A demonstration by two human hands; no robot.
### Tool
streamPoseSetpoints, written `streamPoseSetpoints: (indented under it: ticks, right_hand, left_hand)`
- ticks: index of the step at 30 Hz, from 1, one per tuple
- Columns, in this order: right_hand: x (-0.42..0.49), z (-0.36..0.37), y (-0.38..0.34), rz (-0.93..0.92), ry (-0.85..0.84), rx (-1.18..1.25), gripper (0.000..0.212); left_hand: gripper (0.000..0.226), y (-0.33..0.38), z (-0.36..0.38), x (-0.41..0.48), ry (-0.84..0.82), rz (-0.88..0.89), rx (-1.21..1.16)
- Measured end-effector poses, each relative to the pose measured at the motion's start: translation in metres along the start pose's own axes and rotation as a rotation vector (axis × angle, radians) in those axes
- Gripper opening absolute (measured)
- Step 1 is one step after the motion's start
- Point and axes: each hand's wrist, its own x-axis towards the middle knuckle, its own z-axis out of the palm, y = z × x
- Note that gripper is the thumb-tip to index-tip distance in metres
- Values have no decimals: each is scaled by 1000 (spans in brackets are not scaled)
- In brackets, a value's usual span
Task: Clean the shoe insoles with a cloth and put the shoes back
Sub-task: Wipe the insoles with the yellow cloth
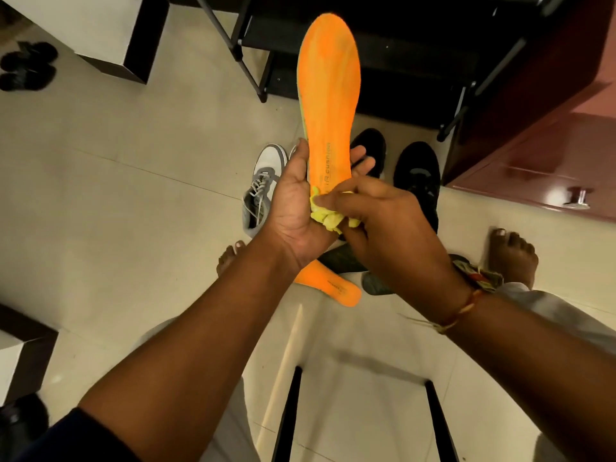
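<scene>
Left hand (300,208) grips orange insole (330,95) heel; right hand (380,221) pinches yellow cloth (325,220) against it.

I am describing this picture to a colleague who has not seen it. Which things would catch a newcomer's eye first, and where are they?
The bright orange insole stands out first, held upright in the centre by the left hand, while the right hand presses a crumpled yellow cloth to its heel end. A second orange insole lies on the pale tiled floor below, with a grey-and-white sneaker left of the hands and black shoes right.
</scene>
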Motion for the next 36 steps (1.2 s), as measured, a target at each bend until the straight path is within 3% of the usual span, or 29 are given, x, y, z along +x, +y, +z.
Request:
streamPoseSetpoints:
  ticks: [3,5,8,13,16,21,29,36]
  right_hand:
    - [11,-14,8,-24,59,-157,29]
    - [22,-30,24,63,103,-219,37]
    - [30,-48,46,171,169,-212,30]
    - [21,-25,19,134,80,-53,34]
    - [11,-5,-3,41,35,15,25]
    - [4,3,1,-73,-60,-33,21]
    - [24,-34,33,2,105,-248,19]
    - [17,-22,31,4,85,-104,16]
  left_hand:
    - [69,-13,6,-4,-72,-81,-11]
    - [60,-27,10,-5,-144,-104,-22]
    - [57,-40,14,-6,-188,-139,9]
    - [57,-22,7,1,-122,-83,-26]
    - [71,-1,3,1,-77,-61,-6]
    - [84,6,-3,0,-57,9,36]
    - [70,-20,12,-2,-126,-22,18]
    - [73,-9,6,3,-80,41,24]
